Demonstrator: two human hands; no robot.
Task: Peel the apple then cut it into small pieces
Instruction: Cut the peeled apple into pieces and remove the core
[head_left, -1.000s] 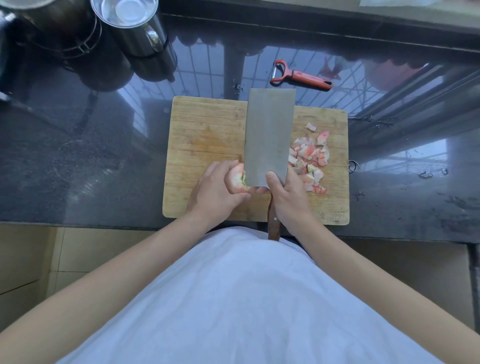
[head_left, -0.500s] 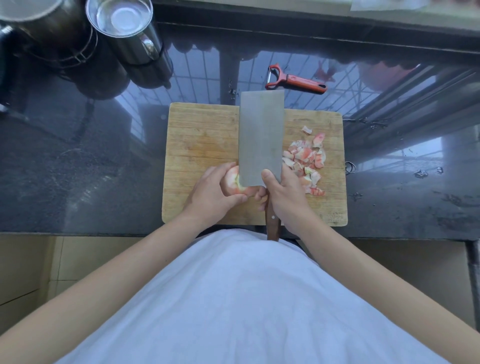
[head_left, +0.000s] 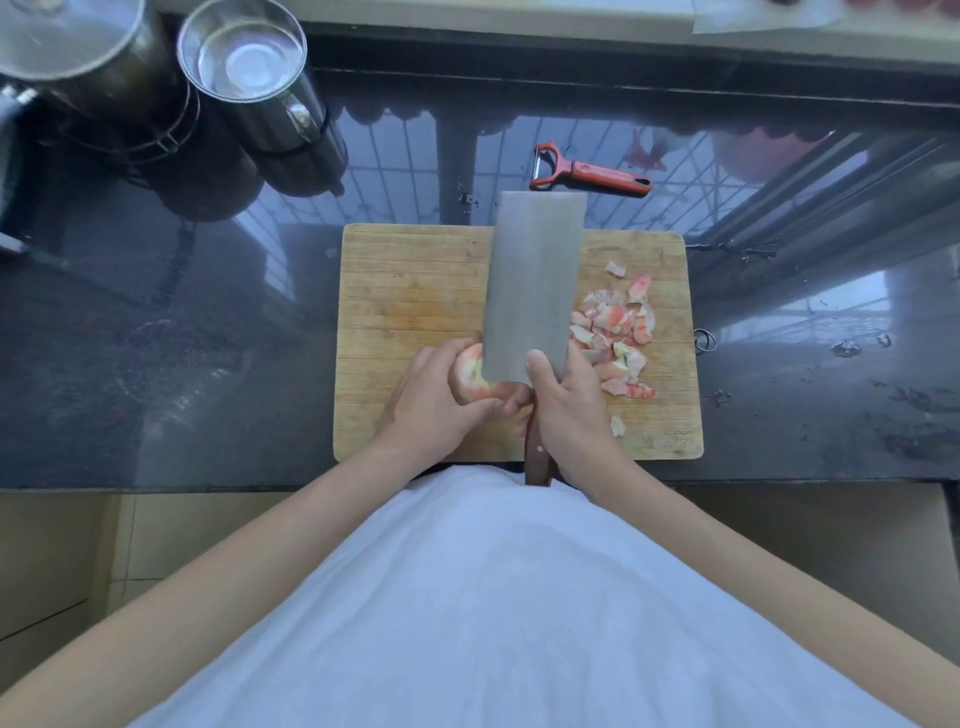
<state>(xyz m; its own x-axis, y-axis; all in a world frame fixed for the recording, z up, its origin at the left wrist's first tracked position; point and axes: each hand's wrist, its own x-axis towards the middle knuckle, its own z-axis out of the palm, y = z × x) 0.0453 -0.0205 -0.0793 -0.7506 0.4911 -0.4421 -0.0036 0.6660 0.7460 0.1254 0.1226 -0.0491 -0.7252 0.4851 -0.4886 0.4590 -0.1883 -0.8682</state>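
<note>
Head view, centre of frame: wooden board (head_left: 415, 291) on dark glossy counter (head_left: 156, 338).
Left hand (head_left: 436, 402) curled round apple (head_left: 470, 376) at lower middle of board; fingers over top, thumb below. Apple flesh pale with pink patches, partly hidden by hand and blade.
Right hand (head_left: 569, 410) wrapped round cleaver (head_left: 535, 286) at blade–handle junction; forefinger up on blade flat, brown handle end protruding below hand toward frame bottom. Blade broad, rectangular, running from hand up past far edge of board. Blade's left edge touching or just beside apple; contact itself hidden.
Cut pieces (head_left: 615, 332) piled right of blade, on right half of board, pink and white. One small piece apart above pile, another apart below near lower right of board.
Red peeler (head_left: 589, 171) on counter above board, right of centre, well apart from hands.
Upper left of frame: steel cup (head_left: 249, 67) with handle, beside larger dark pot (head_left: 93, 78).
Bottom of frame: white garment (head_left: 493, 597), both forearms bare.
</note>
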